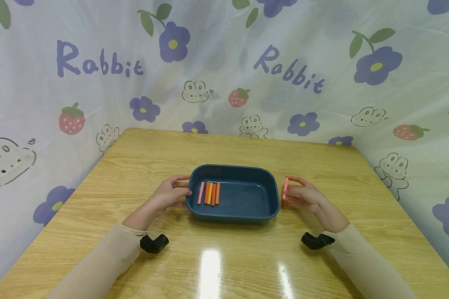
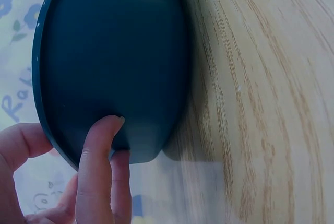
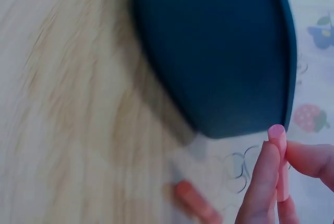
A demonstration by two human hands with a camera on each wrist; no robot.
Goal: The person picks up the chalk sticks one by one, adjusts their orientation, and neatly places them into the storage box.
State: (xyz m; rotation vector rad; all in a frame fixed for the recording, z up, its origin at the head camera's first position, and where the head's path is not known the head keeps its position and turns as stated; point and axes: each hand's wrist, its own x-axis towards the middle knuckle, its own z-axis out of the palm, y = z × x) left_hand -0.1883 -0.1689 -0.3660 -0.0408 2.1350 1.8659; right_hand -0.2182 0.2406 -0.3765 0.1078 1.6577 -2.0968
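Note:
A dark blue rounded bin stands on the table, its left end touched by the fingertips of my left hand. In the left wrist view, relaxed fingers lie against its outer end wall and rim. Just beyond the right end, my right hand pinches a pink crayon-like stick between thumb and fingers. Below that hand, an orange-red stick lies on the table beside the bin. Inside the bin at the left, a pink stick lies beside several orange and yellow sticks, roughly parallel.
The wooden table extends around the bin on every side. Behind it hangs a pale cloth printed with rabbits, flowers and strawberries. Each wrist carries a black curved mount near the sleeve cuff.

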